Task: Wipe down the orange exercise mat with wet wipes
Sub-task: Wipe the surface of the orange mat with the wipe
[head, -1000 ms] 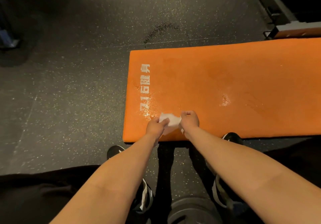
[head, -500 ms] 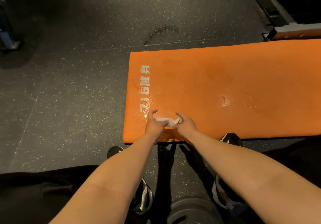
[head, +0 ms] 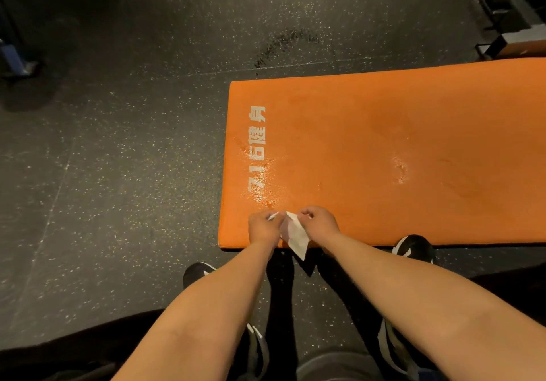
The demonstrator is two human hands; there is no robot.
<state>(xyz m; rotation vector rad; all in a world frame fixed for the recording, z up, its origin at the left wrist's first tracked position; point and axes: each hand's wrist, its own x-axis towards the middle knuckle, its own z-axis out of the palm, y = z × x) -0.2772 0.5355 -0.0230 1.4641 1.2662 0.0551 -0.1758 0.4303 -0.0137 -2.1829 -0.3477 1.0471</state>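
**Q:** Where is the mat, and what are the hands doing?

**A:** The orange exercise mat (head: 384, 132) lies flat on a dark speckled floor (head: 118, 144). It runs from the centre of the view off to the right. Both hands are over its near left corner. The left hand (head: 263, 227) pinches one corner of a white wet wipe (head: 297, 235). The right hand (head: 320, 223), fingers curled, pinches another edge. The wipe hangs between them, partly unfolded, with its lower tip dangling past the mat's near edge.

**Q:** What could go wrong from here?

**A:** The wipe looks thin and is held only by fingertips. Pulling the hands apart too hard may tear it. A loose pinch could drop it onto the floor, where it would probably pick up grit. If it stays bunched, each stroke would likely cover little surface.

**Q:** Anything on the mat itself?

**A:** A glistening wet patch (head: 261, 185) sits on the white lettering (head: 257, 132) near the left end, and another wet patch (head: 400, 170) lies near the middle. The far and right parts look dry, so they could be missed. A shoe (head: 413, 247) stands just beside the near edge, and a step onto the damp surface might slip or leave marks.
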